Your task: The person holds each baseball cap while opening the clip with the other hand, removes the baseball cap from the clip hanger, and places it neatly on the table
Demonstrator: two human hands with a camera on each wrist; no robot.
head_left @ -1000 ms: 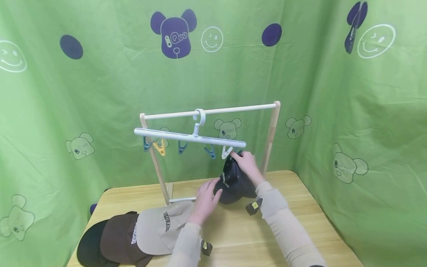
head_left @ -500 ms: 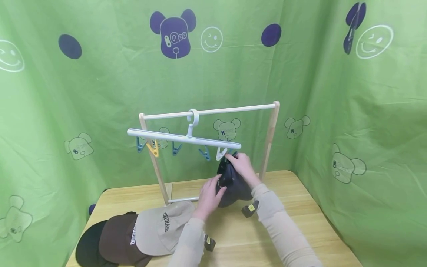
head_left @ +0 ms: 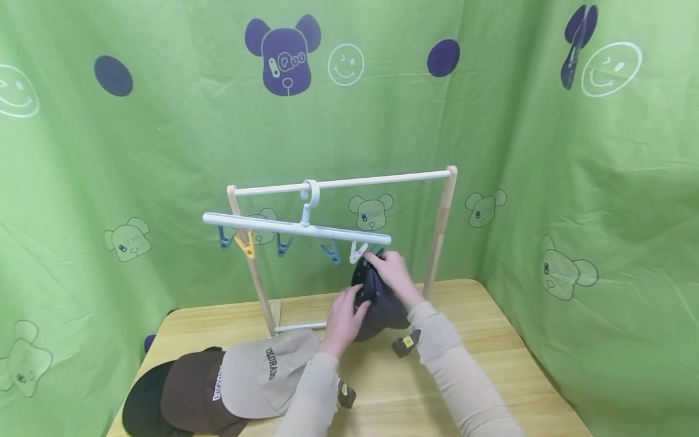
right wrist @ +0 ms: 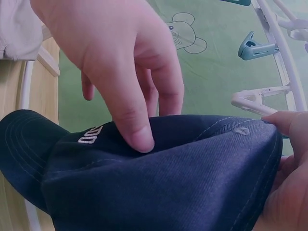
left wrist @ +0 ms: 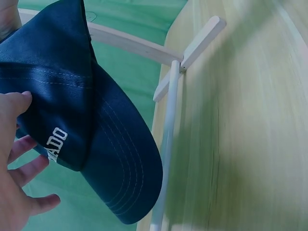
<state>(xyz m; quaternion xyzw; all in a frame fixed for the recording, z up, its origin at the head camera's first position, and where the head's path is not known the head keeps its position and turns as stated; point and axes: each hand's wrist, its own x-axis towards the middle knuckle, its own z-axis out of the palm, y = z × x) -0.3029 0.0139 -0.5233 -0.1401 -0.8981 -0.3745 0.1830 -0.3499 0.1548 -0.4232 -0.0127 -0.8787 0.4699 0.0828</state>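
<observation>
A dark navy baseball cap with white lettering hangs tilted below the right end of a white clip hanger. My right hand grips the cap's upper edge there, close to a white clip; a teal clip beside the fingers is mostly hidden. Lower down, my left hand pinches the cap's side. The right wrist view shows the left thumb on the near face, its fingers behind. In the left wrist view the brim points down, in front of the rack's lower bar.
A wooden rack with a white top rail carries the hanger. Blue clips and a yellow clip hang along it. On the wooden table, beige, brown and black caps overlap at left.
The hanger has shifted left along the rail, and its clips with it. The cap and my right hand have moved slightly left. My left hand has moved up and a little right onto the cap's side.
</observation>
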